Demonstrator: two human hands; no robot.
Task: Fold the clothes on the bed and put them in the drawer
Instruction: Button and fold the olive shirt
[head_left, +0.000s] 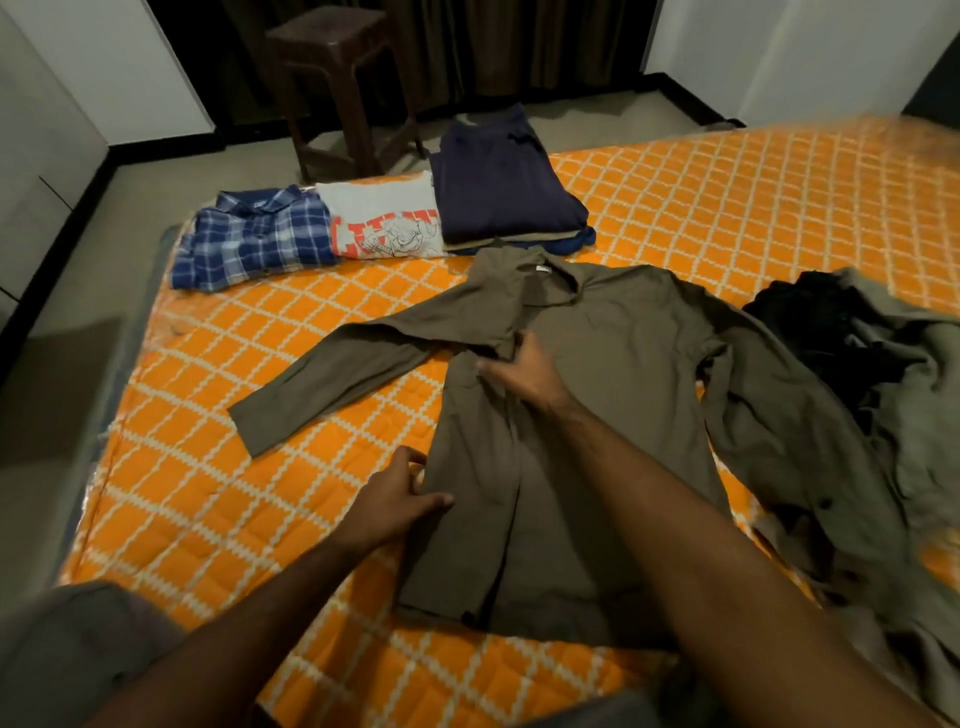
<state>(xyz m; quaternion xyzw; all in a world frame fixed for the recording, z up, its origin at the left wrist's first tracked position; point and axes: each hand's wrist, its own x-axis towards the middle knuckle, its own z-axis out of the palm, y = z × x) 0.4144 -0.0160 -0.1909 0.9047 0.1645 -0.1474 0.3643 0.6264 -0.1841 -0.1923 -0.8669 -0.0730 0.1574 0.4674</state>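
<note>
Head view: olive long-sleeve shirt (597, 415) lies spread on the bed (727, 197), mid-fold. Left hand (400, 493) pinches the shirt's left side edge near the hem; right hand (519, 369) grips bunched fabric at the left shoulder fold. Left sleeve points out flat.

Done, by the look of it: plaid shirt (254, 239), printed white tee (384, 223) and a navy stack (498, 187), folded in a row at the far edge.

Left: this shirt, plus the unfolded heap (857, 353) on the right. No drawer in view, so nothing looks stowed yet.
</note>
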